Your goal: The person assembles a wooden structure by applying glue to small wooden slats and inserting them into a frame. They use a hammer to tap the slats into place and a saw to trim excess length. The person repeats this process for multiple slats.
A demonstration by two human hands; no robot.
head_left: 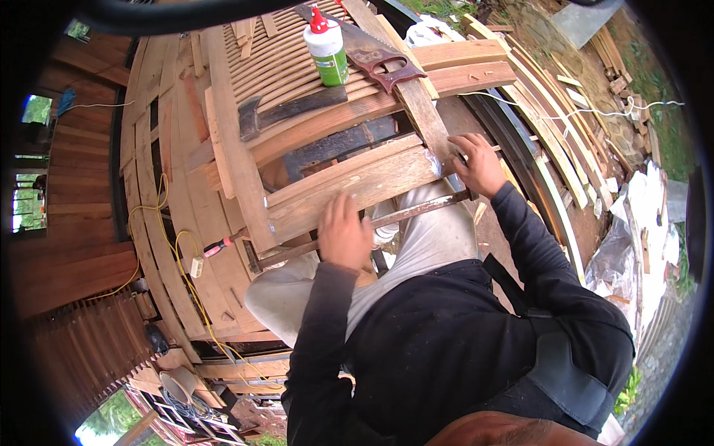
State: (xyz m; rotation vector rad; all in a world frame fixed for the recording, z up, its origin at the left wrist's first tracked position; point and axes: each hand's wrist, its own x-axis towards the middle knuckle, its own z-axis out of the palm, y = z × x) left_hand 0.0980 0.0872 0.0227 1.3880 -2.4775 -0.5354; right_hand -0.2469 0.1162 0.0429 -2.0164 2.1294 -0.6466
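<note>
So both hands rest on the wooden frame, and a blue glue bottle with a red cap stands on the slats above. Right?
Not quite: the head view shows the glue bottle is green, not blue. Its cap is red, it stands on the slats, and the left hand and right hand rest on the wooden frame.

Your left hand [343, 232] rests on the plank [349, 189]; glue bottle [326, 46], saw [375, 53] and hatchet [286, 111] lie beyond your fingertips.

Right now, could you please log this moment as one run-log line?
left hand: flat on wooden frame | right hand: pressing frame joint | glue bottle, handsaw: on slats, untouched
</note>
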